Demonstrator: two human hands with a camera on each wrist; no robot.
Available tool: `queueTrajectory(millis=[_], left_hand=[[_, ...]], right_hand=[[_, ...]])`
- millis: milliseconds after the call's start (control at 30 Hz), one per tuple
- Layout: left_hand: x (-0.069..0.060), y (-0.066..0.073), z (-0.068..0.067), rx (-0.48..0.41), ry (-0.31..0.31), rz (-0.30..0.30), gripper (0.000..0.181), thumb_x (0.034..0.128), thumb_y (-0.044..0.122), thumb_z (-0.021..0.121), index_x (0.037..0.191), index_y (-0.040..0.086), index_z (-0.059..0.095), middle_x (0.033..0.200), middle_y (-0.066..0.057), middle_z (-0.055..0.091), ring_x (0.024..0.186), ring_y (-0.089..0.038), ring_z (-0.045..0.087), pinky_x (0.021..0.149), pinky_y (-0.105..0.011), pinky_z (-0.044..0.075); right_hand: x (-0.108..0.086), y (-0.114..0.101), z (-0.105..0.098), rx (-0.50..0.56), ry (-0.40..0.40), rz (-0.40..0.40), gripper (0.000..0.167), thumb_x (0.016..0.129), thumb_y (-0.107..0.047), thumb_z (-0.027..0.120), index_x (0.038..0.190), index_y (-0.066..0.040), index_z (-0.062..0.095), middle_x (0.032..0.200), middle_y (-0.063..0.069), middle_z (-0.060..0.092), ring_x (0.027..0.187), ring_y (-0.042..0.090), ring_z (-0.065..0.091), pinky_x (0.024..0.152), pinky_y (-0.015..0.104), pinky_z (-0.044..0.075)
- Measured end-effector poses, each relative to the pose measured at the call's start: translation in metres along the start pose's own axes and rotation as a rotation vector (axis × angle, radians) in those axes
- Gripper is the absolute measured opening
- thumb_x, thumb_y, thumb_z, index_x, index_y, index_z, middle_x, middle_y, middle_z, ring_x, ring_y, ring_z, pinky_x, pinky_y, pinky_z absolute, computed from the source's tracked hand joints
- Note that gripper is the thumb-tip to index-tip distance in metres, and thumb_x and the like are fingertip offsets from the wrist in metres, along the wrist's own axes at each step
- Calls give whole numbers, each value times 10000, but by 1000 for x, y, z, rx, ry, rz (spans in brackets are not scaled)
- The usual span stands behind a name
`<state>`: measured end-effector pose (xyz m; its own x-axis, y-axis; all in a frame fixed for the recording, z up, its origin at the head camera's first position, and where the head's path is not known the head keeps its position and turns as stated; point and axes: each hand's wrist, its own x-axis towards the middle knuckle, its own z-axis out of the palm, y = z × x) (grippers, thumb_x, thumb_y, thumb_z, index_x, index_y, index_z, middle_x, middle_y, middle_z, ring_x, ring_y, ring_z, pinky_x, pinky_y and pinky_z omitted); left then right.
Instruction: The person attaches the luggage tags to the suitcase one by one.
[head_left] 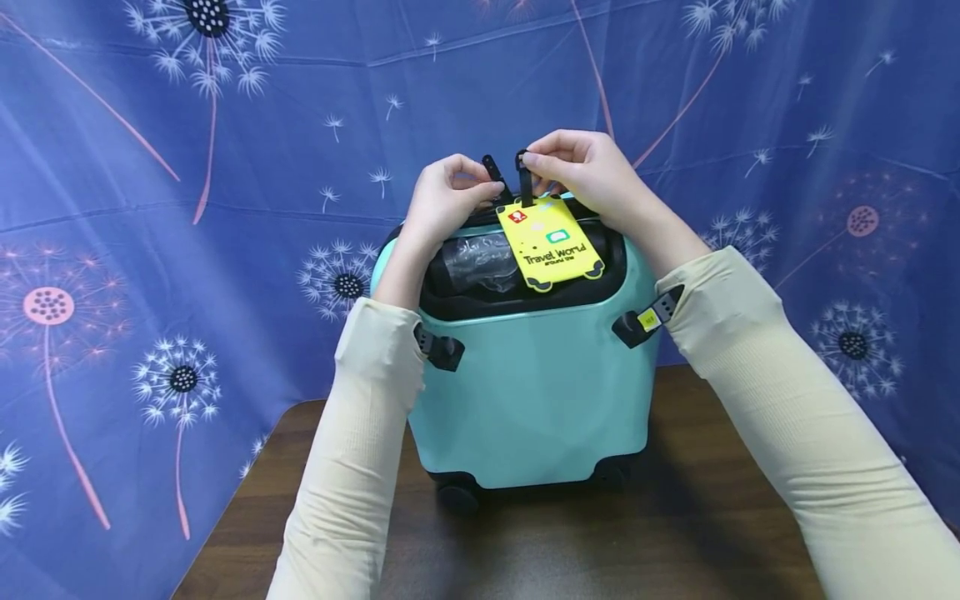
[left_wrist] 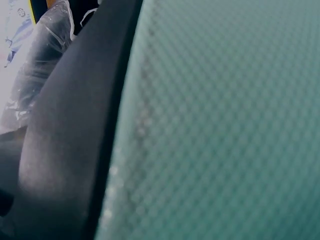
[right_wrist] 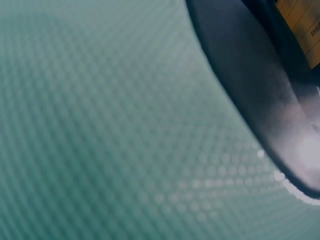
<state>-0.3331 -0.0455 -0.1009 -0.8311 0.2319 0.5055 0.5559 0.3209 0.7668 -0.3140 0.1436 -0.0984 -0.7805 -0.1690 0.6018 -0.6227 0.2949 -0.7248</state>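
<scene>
A yellow luggage tag [head_left: 552,242] printed "Travel World" lies against the top of a turquoise suitcase [head_left: 532,392], which stands upright. Its black strap [head_left: 527,185] sticks up, with a small buckle at the tip. My right hand [head_left: 596,173] pinches the buckle end between thumb and fingers. The strap's other end, punched with holes, rises beside my left hand [head_left: 448,198], whose thumb and fingertips pinch it low down. Both wrist views are filled by the suitcase's textured shell [left_wrist: 225,125], and neither shows the fingers. A corner of the tag [right_wrist: 302,30] appears in the right wrist view.
Clear plastic [head_left: 480,262] wraps a dark part in the suitcase's black recess. The suitcase's wheels [head_left: 457,498] stand on a brown wooden table [head_left: 420,550]. Behind it hangs a blue cloth [head_left: 262,167] with dandelion prints. A camera [head_left: 444,352] is strapped to each wrist.
</scene>
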Motion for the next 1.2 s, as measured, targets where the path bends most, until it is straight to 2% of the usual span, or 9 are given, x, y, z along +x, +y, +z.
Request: queueTrajectory(millis=[167, 333, 500, 700, 967, 1200], left_hand=[[-2, 0, -2, 70, 4, 30, 118, 862, 138, 674, 805, 123, 572, 958, -118, 703, 880, -142, 662, 756, -248, 488], [-3, 1, -2, 170, -20, 52, 88, 856, 177, 685, 894, 99, 670, 952, -88, 721, 864, -116, 660, 772, -231, 473], [-3, 1, 0, 189, -39, 72, 133, 859, 190, 687, 948, 91, 703, 933, -75, 729, 854, -101, 662, 773, -223, 470], [-4, 1, 1, 209, -50, 89, 117, 868, 184, 677, 952, 112, 713, 924, -63, 732, 848, -94, 661, 777, -217, 463], [-4, 2, 0, 214, -77, 107, 149, 878, 181, 663, 996, 105, 715, 951, -68, 729, 884, -99, 667, 822, -220, 468], [-4, 2, -1, 208, -75, 105, 156, 880, 185, 662, 1005, 107, 710, 967, -74, 726, 901, -101, 661, 819, -206, 461]], right_hand=[[0, -1, 2, 15, 10, 3, 103, 902, -195, 633, 977, -136, 674, 754, -50, 641, 694, 106, 566, 685, 236, 451], [-1, -1, 2, 52, 9, -7, 118, 883, -169, 657, 996, -135, 648, 784, -72, 659, 679, 103, 569, 678, 221, 484], [-2, -1, 2, 44, 5, 1, 143, 879, -176, 663, 1010, -120, 671, 794, -64, 672, 686, 115, 574, 675, 215, 483], [-3, 0, 2, -15, -4, 6, 207, 888, -201, 654, 1055, -86, 695, 777, -75, 663, 709, 119, 570, 667, 219, 463], [-5, -2, 3, -164, 30, -42, 225, 882, -211, 660, 1070, -90, 686, 925, -59, 630, 697, 99, 581, 657, 214, 465], [-4, -4, 3, -277, -35, 7, 323, 901, -280, 625, 1149, -79, 671, 974, -28, 635, 695, 88, 545, 632, 190, 425]])
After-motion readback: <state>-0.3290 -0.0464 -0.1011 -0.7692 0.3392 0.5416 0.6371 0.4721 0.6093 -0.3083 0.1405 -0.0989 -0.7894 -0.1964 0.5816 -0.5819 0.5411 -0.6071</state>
